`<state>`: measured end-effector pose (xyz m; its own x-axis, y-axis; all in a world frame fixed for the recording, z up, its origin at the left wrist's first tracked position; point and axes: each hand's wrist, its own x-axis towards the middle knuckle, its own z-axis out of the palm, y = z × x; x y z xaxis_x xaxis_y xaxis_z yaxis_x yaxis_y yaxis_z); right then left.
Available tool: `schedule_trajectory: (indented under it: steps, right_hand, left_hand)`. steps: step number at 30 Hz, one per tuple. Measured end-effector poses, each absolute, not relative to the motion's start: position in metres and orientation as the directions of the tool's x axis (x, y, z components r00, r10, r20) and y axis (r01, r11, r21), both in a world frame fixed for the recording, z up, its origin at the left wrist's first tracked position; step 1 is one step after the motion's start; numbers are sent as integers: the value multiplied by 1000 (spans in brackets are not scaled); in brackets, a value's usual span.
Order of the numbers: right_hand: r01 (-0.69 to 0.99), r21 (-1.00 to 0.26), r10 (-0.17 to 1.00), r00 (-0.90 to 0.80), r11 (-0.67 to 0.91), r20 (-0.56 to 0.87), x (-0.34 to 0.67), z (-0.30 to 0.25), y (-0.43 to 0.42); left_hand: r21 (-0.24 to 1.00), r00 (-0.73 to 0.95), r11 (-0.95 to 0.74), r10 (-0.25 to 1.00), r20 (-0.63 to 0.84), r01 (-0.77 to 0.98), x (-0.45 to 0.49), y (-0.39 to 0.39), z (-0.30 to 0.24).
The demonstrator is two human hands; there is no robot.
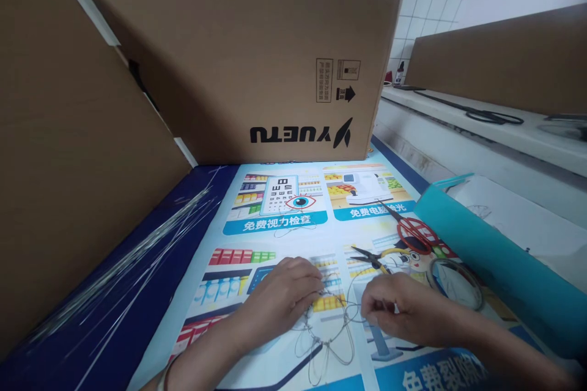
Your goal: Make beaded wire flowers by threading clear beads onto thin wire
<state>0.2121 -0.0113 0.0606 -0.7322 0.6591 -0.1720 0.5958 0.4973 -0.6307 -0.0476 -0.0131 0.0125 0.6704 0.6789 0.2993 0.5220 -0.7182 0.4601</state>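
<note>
A thin wire shape with several petal-like loops (326, 343) lies on the printed poster (257, 241). My left hand (293, 290) is closed on the upper left part of this wire, its fingertips bent downward. To the right, my right hand (398, 310) pinches wire at the shape's right side, thumb against curled fingers. The exact grip points are partly hidden by the fingers. Just above my right hand lie pliers (370, 256) with yellow handles, jaws apart. Scissors with red handles (419, 237) rest beyond them. A round coil or ring (479, 293) sits behind my right wrist.
Cardboard boxes (229, 73) stand upright at the back and left. Loose straight wires (151, 241) lie on the dark blue surface at left. A teal box (495, 256) stands at right. Black-handled scissors (498, 116) and a small bottle (400, 75) are on the white ledge.
</note>
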Motion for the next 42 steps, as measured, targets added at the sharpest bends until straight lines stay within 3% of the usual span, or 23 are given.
schedule_trajectory:
  steps: [5, 12, 18, 29, 33, 36, 39, 42]
  right_hand:
    - [564, -614, 592, -784, 552, -189, 214, 54, -9]
    - [635, -615, 696, -694, 468, -187, 212, 54, -8]
    - [674, -509, 705, -688, 534, -172, 210, 51, -9]
    - [675, -485, 727, -678, 556, -110, 211, 35, -6]
    - [679, -476, 759, -650, 559, -36, 209, 22, -9]
    - [670, -490, 782, -621, 558, 41, 210, 15, -14]
    - [655, -499, 786, -612, 568, 91, 212, 12, -16]
    - [651, -495, 782, -616, 575, 96, 213, 11, -17]
  left_hand:
    - [462, 672, -717, 679, 295, 522, -48, -14, 13]
    - [462, 662, -721, 679, 319, 517, -47, -14, 13]
    - [452, 648, -720, 684, 335, 526, -49, -15, 17]
    - [519, 597, -723, 681, 423, 456, -48, -10, 41]
    - [565, 614, -652, 732, 295, 506, -47, -17, 54]
    - [516, 597, -590, 782, 177, 621, -53, -28, 55]
    - [454, 474, -475, 872, 124, 754, -66, -41, 50]
    - [468, 335, -330, 939, 75, 820, -80, -56, 48]
